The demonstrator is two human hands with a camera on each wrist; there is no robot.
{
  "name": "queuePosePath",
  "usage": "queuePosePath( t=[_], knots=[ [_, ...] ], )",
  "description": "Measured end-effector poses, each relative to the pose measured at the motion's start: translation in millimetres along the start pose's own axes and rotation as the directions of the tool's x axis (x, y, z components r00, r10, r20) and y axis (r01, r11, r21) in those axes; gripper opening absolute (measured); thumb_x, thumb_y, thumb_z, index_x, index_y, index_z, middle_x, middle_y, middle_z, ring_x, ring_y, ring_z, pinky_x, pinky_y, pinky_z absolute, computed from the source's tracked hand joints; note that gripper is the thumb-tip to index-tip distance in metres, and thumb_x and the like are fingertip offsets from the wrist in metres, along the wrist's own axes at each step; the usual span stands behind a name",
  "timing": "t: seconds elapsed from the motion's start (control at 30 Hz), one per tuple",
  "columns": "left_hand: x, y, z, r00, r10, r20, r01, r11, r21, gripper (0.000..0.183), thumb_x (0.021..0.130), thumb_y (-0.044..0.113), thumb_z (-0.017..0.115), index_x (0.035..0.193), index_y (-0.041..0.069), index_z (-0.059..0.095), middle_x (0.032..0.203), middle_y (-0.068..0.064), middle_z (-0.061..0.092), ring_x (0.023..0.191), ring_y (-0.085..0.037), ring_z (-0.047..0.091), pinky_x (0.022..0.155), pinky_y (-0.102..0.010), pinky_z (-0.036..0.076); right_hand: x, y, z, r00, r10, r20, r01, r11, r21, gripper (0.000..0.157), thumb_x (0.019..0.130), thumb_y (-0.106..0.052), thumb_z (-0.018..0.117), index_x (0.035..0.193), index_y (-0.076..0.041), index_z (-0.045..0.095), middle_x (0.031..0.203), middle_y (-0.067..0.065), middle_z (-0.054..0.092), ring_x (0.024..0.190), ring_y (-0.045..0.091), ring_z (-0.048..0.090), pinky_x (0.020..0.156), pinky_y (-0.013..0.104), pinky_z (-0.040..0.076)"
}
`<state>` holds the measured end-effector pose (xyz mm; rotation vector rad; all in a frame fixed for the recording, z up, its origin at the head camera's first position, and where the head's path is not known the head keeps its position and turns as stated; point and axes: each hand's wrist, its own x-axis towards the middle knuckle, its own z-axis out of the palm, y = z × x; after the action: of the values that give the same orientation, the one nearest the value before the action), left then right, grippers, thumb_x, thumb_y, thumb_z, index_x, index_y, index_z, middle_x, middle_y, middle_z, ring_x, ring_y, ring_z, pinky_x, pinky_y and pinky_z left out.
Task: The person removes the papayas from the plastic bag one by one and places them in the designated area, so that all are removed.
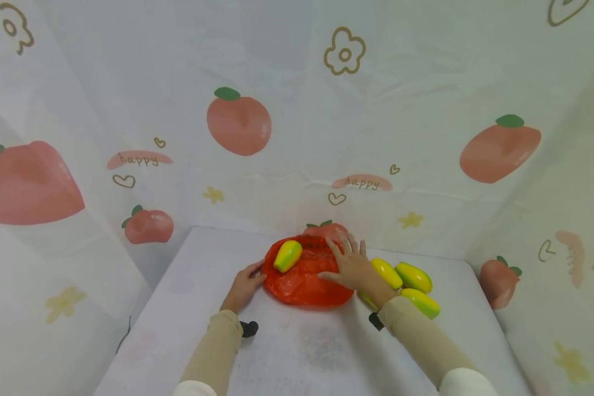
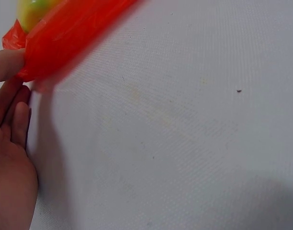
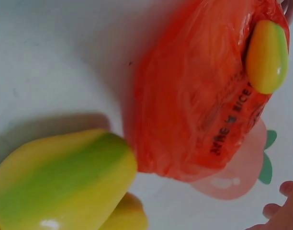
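A red plastic bag (image 1: 304, 283) with dark print lies on the table, and one yellow-green papaya (image 1: 288, 256) rests on its left part. At the bag's left edge my left hand (image 1: 244, 290) pinches the plastic; in the left wrist view its thumb (image 2: 7, 64) lies over the rim with the fingers below. My right hand (image 1: 351, 268) is spread over the bag's right side, fingers straight and holding nothing. In the right wrist view only some of its fingertips (image 3: 286, 188) show, off to the lower right of the bag (image 3: 185, 105).
Several more papayas (image 1: 413, 276) lie in a group right of the bag, partly behind my right wrist. The white table (image 1: 178, 330) meets a cloth wall (image 1: 287, 181) printed with fruit and flowers right behind the bag; more cloth stands at both sides.
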<state>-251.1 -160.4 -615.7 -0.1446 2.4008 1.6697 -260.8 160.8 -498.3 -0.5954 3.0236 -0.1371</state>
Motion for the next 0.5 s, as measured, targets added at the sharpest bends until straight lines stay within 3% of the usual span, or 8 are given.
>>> queuePosePath(
  t=[0.13, 0.5],
  knots=[
    [1.8, 0.0, 0.3, 1.000, -0.018, 0.007, 0.018, 1.000, -0.011, 0.051, 0.101, 0.030, 0.062, 0.150, 0.037, 0.050, 0.161, 0.000, 0.044, 0.153, -0.029, 0.037, 0.121, -0.050, 0.041, 6.6, -7.1, 0.8, 1.000, -0.014, 0.015, 0.014, 1.000, 0.005, 0.107, 0.085, -0.077, 0.058, 0.165, -0.021, 0.016, 0.172, 0.017, 0.007, 0.159, 0.043, 0.010, 0.123, 0.075, 0.012],
    [-0.9, 1.8, -1.6, 1.000, -0.024, 0.003, 0.024, 0.999, -0.032, 0.051, 0.101, 0.029, 0.063, 0.150, 0.036, 0.050, 0.162, -0.001, 0.044, 0.153, -0.030, 0.037, 0.121, -0.052, 0.040, 26.7, -24.7, 9.7, 0.994, -0.107, 0.012, 0.106, 0.993, 0.059, 0.106, 0.085, -0.072, 0.064, 0.164, -0.019, 0.018, 0.169, 0.017, 0.015, 0.155, 0.044, 0.018, 0.124, 0.070, 0.020]
  ],
)
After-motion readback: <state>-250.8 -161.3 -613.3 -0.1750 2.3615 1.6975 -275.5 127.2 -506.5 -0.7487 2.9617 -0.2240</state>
